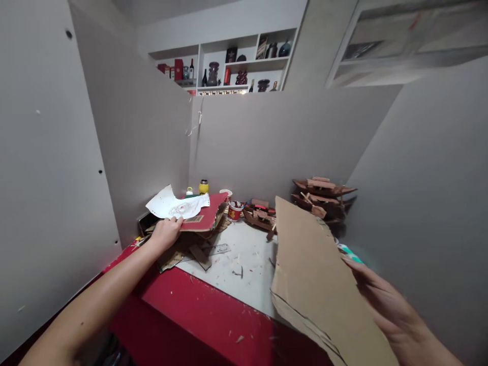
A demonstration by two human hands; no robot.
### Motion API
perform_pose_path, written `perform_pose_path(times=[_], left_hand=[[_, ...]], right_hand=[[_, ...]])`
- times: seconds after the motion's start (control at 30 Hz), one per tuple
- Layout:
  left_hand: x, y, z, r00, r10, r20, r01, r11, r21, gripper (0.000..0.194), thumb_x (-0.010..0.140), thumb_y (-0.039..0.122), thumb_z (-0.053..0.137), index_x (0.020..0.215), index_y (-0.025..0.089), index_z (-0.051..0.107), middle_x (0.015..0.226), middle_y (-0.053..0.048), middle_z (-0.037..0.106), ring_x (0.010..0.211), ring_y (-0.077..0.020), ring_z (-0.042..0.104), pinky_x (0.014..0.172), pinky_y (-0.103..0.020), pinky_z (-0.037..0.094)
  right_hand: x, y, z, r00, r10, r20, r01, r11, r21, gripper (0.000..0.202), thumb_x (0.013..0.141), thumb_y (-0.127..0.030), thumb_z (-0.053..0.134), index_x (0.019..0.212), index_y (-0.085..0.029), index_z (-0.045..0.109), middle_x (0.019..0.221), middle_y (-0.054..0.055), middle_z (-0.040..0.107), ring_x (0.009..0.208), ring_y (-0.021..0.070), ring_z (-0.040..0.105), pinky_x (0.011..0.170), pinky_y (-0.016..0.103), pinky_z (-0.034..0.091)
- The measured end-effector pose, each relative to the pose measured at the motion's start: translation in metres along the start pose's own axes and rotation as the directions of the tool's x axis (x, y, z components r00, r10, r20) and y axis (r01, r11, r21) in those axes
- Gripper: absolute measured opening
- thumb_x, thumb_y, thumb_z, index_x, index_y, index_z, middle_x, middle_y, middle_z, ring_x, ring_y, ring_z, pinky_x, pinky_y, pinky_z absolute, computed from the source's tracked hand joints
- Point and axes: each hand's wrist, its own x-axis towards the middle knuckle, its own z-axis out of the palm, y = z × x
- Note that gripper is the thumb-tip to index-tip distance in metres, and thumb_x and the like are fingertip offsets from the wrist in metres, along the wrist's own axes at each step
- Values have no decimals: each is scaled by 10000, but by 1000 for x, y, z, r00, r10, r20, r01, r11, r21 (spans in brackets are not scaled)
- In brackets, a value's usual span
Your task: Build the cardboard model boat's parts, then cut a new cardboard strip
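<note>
My left hand is closed on the near edge of a red board with a barcode label. A white sheet of paper with a round scribbled drawing lies over the board, its left side curling up, and my fingertips touch it. My right hand grips the right side of a large piece of brown cardboard, tilted over the right part of the table; its thumb is on the edge and the other fingers are partly hidden. Below my left hand lie cardboard scraps and a clear ruler.
Several brown model boats are stacked at the back right, with others mid-back. A red paper cup and a yellow bottle stand behind. Grey partitions enclose the white tabletop, which carries small shavings.
</note>
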Motion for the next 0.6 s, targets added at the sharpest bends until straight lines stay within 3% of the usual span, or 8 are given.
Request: perform_pose_path(times=[0.13,0.33,0.47,0.6], left_hand=[[-9,6,7,999,31,16,-32,998,63,417,882,98,396,1269,167,536,1117,-168,634,980,-289,630,772,-379,502],[-17,5,4,1000,18,22,-21,990,138,477,871,82,391,1331,162,487,1175,-184,605,982,-305,626,758,-404,517],[-26,3,1,999,23,39,-29,984,175,510,864,66,374,1352,172,476,1231,-180,584,1021,-306,605,782,-408,515],[-35,0,-1,997,37,69,-51,977,208,530,847,38,385,1347,182,488,1294,-183,552,1109,-303,563,871,-411,488]], right_hand=[[-5,2,-6,985,141,98,-154,977,146,226,580,-224,763,804,-255,753,796,22,781,663,226,731,651,303,593],[-9,13,-10,966,90,241,-127,982,140,163,656,-317,755,806,-255,749,896,24,778,795,246,736,714,307,582],[-8,16,-15,974,2,228,-46,981,186,191,665,-285,761,855,-269,753,891,4,775,810,207,726,695,254,571],[-8,16,-17,968,-63,245,26,988,151,179,679,-292,769,844,-231,740,801,13,764,644,164,683,538,222,530]])
